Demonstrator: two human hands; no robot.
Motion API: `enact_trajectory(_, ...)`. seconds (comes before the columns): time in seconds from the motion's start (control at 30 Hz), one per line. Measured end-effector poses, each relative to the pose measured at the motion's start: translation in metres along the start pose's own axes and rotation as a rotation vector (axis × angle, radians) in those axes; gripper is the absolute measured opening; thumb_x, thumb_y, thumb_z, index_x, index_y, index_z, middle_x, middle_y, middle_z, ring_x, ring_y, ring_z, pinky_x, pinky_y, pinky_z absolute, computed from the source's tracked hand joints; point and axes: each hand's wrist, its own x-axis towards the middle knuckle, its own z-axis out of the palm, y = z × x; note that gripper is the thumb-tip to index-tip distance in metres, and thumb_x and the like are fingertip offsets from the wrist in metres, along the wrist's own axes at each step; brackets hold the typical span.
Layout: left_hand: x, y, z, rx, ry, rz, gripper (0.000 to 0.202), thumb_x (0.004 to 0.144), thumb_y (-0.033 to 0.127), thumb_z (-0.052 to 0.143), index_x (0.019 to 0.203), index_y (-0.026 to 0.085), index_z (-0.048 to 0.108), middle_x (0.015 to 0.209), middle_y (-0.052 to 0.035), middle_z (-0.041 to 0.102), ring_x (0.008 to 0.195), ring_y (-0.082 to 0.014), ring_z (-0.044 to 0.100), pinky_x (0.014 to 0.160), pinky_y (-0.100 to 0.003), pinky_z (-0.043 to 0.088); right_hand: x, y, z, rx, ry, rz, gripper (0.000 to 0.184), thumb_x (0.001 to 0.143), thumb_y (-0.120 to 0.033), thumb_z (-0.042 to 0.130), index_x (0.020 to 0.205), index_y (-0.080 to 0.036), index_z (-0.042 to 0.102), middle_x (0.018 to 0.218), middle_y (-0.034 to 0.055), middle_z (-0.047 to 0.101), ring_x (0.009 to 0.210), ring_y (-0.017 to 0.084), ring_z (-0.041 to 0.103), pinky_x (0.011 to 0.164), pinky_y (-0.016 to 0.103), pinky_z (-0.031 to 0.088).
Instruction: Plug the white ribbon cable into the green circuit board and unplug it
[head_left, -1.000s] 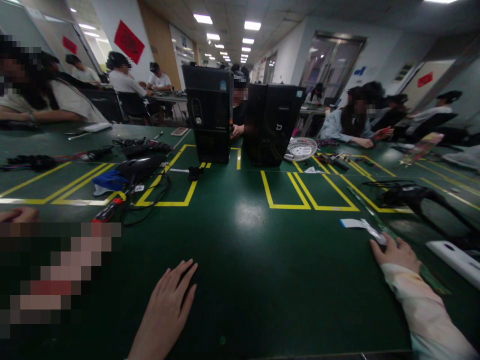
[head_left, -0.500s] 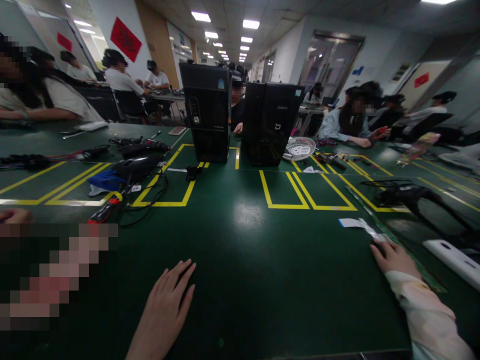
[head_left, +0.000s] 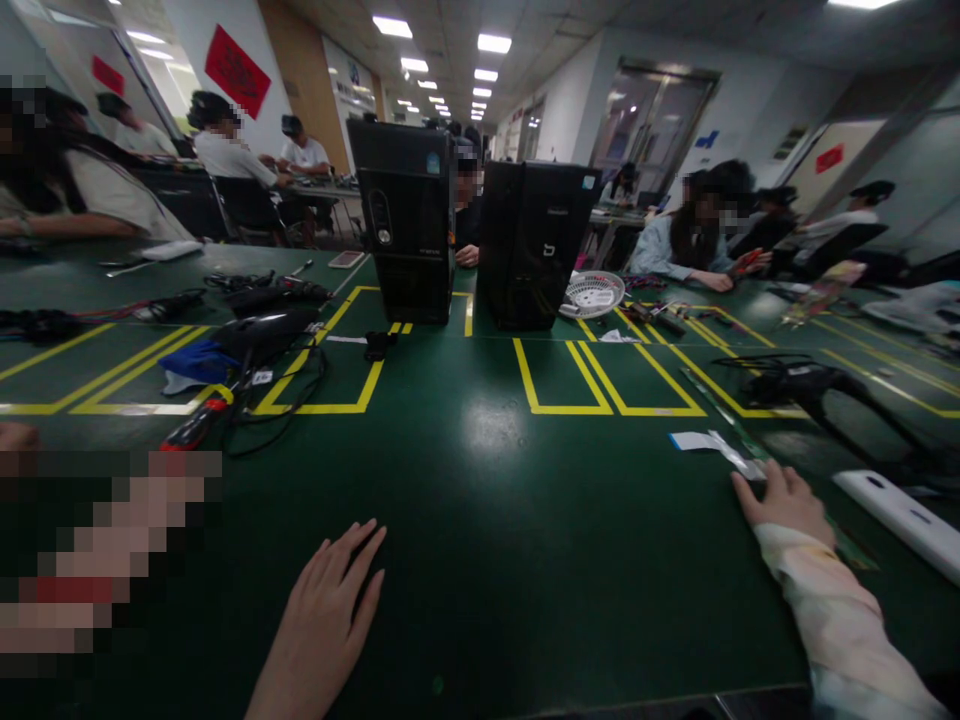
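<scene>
My left hand (head_left: 326, 605) rests palm down on the green table (head_left: 525, 560), fingers stretched out and thumb apart, holding nothing. On the right, my right hand (head_left: 787, 505) lies on the tabletop with its fingers spread. Just beyond its fingertips is a white flat strip with a blue end (head_left: 694, 441), which looks like a ribbon cable; whether the fingers touch it I cannot tell. A white oblong device (head_left: 896, 515) lies to the right of that hand. Two black computer towers (head_left: 405, 220) stand upright at the middle of the table, beyond both hands.
Left of centre lie a red-and-black handled tool (head_left: 193, 425), a blue cloth-like item (head_left: 199, 362) and black cables (head_left: 300, 390). A white round basket (head_left: 592, 295) sits beside the right tower. Black gear (head_left: 817, 385) is at right. Another person's hand (head_left: 16, 437) shows at the left edge.
The whole view has shifted slightly, so the scene sits a little further left. My right hand's fingers have shifted slightly near the white strip; my left hand stays in place.
</scene>
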Motion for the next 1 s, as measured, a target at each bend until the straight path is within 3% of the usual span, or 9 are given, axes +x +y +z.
enact_trajectory(0.1,0.000,0.001,-0.001,0.000,0.002,-0.004,0.046,0.093,0.037,0.037,0.137,0.024,0.041,0.138,-0.0070,0.047,0.126,-0.0263,0.044,0.105,-0.050,0.033,0.004,-0.001,-0.003,-0.019,-0.019,0.052,0.072,0.084,-0.064,0.012,0.135,-0.024,0.043,0.144,0.0144,0.033,0.123,0.042,0.036,0.091,0.060,0.037)
enact_trajectory(0.23,0.001,0.002,-0.002,0.008,0.000,-0.017,0.046,0.093,0.038,0.037,0.136,0.024,0.042,0.139,-0.0069,0.046,0.126,-0.0266,0.044,0.105,-0.050,0.034,0.009,0.001,-0.001,-0.025,-0.049,0.057,0.066,0.085,-0.063,0.016,0.136,-0.029,0.042,0.138,0.0144,0.040,0.124,0.039,0.037,0.093,0.056,0.036)
enact_trajectory(0.53,-0.001,-0.001,0.000,0.014,-0.020,-0.007,0.046,0.093,0.037,0.037,0.137,0.022,0.041,0.140,-0.0076,0.045,0.126,-0.0260,0.044,0.106,-0.049,0.032,0.024,0.016,0.008,-0.011,-0.120,-0.011,0.067,0.085,-0.064,0.021,0.134,-0.026,0.044,0.139,0.0168,0.039,0.124,0.038,0.040,0.098,0.050,0.036)
enact_trajectory(0.8,-0.001,-0.001,0.001,0.015,-0.017,-0.009,0.047,0.093,0.037,0.036,0.138,0.023,0.040,0.139,-0.0073,0.046,0.127,-0.0263,0.043,0.106,-0.050,0.032,0.024,0.012,0.008,-0.019,-0.127,-0.014,0.067,0.086,-0.061,0.024,0.129,-0.017,0.050,0.137,0.0189,0.039,0.123,0.039,0.039,0.098,0.049,0.034)
enact_trajectory(0.9,-0.002,0.000,0.001,0.011,-0.014,-0.010,0.046,0.093,0.038,0.036,0.137,0.024,0.040,0.139,-0.0070,0.046,0.127,-0.0260,0.043,0.106,-0.049,0.032,0.019,0.008,0.009,-0.014,-0.105,0.007,0.066,0.089,-0.057,0.016,0.135,-0.017,0.043,0.143,0.0186,0.031,0.127,0.041,0.033,0.096,0.057,0.031)
enact_trajectory(1.0,-0.002,-0.001,0.001,0.014,-0.010,-0.008,0.047,0.093,0.038,0.036,0.137,0.023,0.041,0.138,-0.0074,0.047,0.127,-0.0260,0.043,0.106,-0.049,0.031,0.016,0.008,0.011,0.002,-0.118,-0.011,0.058,0.093,-0.052,0.014,0.139,-0.028,0.037,0.150,0.0135,0.021,0.133,0.037,0.025,0.095,0.062,0.028)
